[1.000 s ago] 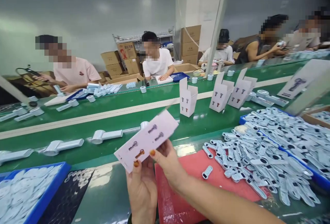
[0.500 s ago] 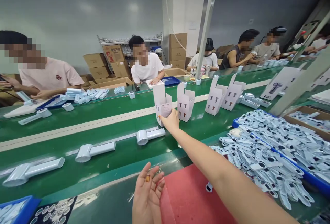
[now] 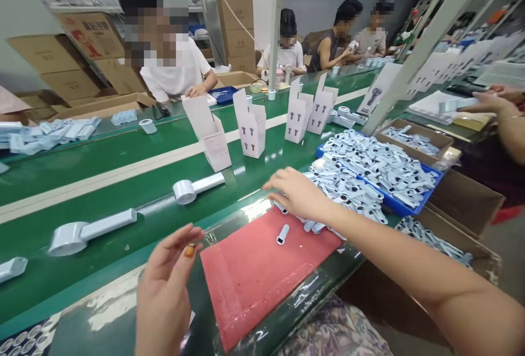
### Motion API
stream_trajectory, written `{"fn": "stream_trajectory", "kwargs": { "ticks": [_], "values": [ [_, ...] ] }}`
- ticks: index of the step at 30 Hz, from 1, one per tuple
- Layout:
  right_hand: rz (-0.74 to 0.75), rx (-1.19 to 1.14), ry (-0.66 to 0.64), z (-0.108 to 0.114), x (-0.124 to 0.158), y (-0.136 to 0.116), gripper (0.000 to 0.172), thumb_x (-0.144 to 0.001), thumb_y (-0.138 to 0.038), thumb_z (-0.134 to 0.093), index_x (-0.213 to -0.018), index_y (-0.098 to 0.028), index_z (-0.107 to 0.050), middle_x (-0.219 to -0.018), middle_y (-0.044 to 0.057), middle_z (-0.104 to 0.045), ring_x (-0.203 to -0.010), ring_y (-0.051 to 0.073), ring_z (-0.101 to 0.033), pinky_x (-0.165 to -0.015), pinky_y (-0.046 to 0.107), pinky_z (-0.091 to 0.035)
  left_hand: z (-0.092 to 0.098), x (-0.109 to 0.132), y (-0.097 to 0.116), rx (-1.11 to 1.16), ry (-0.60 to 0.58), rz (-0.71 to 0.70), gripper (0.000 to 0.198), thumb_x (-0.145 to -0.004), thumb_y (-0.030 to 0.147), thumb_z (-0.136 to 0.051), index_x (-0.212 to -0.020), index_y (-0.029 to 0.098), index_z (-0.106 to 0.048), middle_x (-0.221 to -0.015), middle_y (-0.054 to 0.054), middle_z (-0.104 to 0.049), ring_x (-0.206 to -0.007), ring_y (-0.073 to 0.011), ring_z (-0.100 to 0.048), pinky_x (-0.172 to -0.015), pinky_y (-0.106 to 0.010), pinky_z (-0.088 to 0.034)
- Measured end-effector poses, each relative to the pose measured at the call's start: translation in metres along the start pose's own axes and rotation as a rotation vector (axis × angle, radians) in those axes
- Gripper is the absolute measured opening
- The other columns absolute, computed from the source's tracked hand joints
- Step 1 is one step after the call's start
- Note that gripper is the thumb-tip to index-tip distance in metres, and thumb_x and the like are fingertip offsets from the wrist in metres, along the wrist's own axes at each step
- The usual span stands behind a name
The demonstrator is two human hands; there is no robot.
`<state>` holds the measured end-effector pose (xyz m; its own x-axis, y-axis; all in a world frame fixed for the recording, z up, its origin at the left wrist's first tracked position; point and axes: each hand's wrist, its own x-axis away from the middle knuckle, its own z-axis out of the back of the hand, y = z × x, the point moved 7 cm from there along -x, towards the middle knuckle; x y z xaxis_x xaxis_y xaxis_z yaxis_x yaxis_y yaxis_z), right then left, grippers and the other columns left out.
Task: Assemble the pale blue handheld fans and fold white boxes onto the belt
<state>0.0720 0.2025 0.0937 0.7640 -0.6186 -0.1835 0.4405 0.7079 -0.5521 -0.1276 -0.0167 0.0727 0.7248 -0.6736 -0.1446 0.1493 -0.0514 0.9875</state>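
Note:
My right hand point(image 3: 298, 194) is open above the far edge of a red mat point(image 3: 250, 279), its fingers stretched out with nothing in them. Just beyond it lies a heap of light blue handle pieces with dark ovals point(image 3: 348, 192). One small handle piece point(image 3: 283, 234) rests alone on the mat. To the left of the mat my left hand point(image 3: 168, 285) hovers, open, with loosely bent fingers and nothing visible in it. On the green belt stands an open white carton point(image 3: 216, 151). Nearer me lie pale blue handheld-fan bodies, one small point(image 3: 184, 192) and one larger point(image 3: 69, 238).
More open cartons point(image 3: 253, 134) stand along the green conveyor belt point(image 3: 135, 173). A blue tray point(image 3: 422, 203) of handle pieces is at right, beside cardboard boxes point(image 3: 463, 197). A slanted metal post point(image 3: 426, 44) rises there. Co-workers sit across the belt; another person's hand point(image 3: 492, 101) is at far right.
My right hand has let go of the white carton, left it on the belt, and drawn back over the mat. The view has swung right; my left hand's fingers are more bent.

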Motion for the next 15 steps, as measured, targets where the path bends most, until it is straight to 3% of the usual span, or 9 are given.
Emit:
{"fn": "stream_trajectory", "kwargs": {
  "ticks": [2, 4, 5, 8, 10, 13, 15],
  "values": [
    [0.149, 0.214, -0.045, -0.012, 0.047, -0.003, 0.019, -0.096, -0.023, -0.064, -0.113, -0.023, -0.071, -0.123, 0.009, -0.065, -0.124, 0.032, -0.050, -0.103, 0.050, -0.042, -0.002, -0.030, 0.013, -0.452, -0.105, -0.178, 0.041, -0.090, 0.053, -0.063, -0.121, 0.028, -0.067, -0.126, -0.007, -0.066, -0.112, -0.0274, -0.063, -0.100, -0.041, -0.050],
    [0.183, 0.317, -0.026, -0.029, 0.076, 0.004, 0.017, -0.094, -0.022, -0.067, -0.110, -0.024, -0.071, -0.134, 0.010, -0.061, -0.137, 0.036, -0.040, -0.108, 0.056, -0.037, -0.007, -0.068, 0.016, -0.852, -0.160, -0.318, 0.044, -0.095, 0.053, -0.047, -0.122, 0.024, -0.065, -0.127, -0.010, -0.065, -0.115, -0.0304, -0.060, -0.101, -0.046, -0.048],
    [0.184, 0.340, 0.004, -0.037, 0.084, 0.007, 0.017, -0.093, -0.021, -0.068, -0.109, -0.025, -0.072, -0.137, 0.008, -0.060, -0.139, 0.036, -0.038, -0.110, 0.058, -0.034, -0.009, -0.088, 0.013, -0.942, -0.185, -0.335, 0.043, -0.093, 0.050, -0.046, -0.120, 0.022, -0.065, -0.127, -0.012, -0.064, -0.117, -0.0328, -0.058, -0.104, -0.048, -0.046],
    [0.206, 0.369, 0.105, -0.050, 0.091, 0.008, 0.012, -0.095, -0.017, -0.065, -0.101, -0.026, -0.071, -0.141, 0.005, -0.058, -0.143, 0.034, -0.034, -0.115, 0.060, -0.025, -0.025, -0.143, -0.001, -1.076, -0.282, -0.337, 0.039, -0.084, 0.042, -0.052, -0.111, 0.018, -0.066, -0.122, -0.015, -0.066, -0.121, -0.0363, -0.055, -0.107, -0.050, -0.042],
    [0.248, 0.381, 0.157, -0.050, 0.091, 0.001, 0.010, -0.097, -0.016, -0.062, -0.097, -0.023, -0.068, -0.137, 0.006, -0.060, -0.141, 0.032, -0.036, -0.116, 0.058, -0.022, -0.040, -0.167, -0.009, -1.136, -0.346, -0.319, 0.039, -0.079, 0.041, -0.054, -0.107, 0.016, -0.067, -0.119, -0.017, -0.067, -0.121, -0.0382, -0.055, -0.107, -0.051, -0.041],
    [0.329, 0.375, 0.128, -0.052, 0.095, -0.010, 0.011, -0.098, -0.014, -0.056, -0.100, -0.021, -0.064, -0.105, 0.006, -0.067, -0.112, 0.025, -0.053, -0.110, 0.050, -0.030, -0.053, -0.184, -0.016, -1.206, -0.391, -0.263, 0.043, -0.082, 0.047, -0.050, -0.105, 0.014, -0.065, -0.116, -0.020, -0.066, -0.110, -0.0391, -0.060, -0.093, -0.050, -0.048],
    [0.356, 0.364, 0.049, -0.058, 0.100, -0.016, 0.010, -0.096, -0.014, -0.055, -0.098, -0.019, -0.063, -0.088, 0.004, -0.063, -0.089, 0.022, -0.053, -0.095, 0.045, -0.040, -0.054, -0.184, -0.017, -1.233, -0.398, -0.240, 0.043, -0.084, 0.051, -0.048, -0.103, 0.015, -0.064, -0.111, -0.018, -0.065, -0.100, -0.0362, -0.063, -0.080, -0.045, -0.051]
  ]
}}
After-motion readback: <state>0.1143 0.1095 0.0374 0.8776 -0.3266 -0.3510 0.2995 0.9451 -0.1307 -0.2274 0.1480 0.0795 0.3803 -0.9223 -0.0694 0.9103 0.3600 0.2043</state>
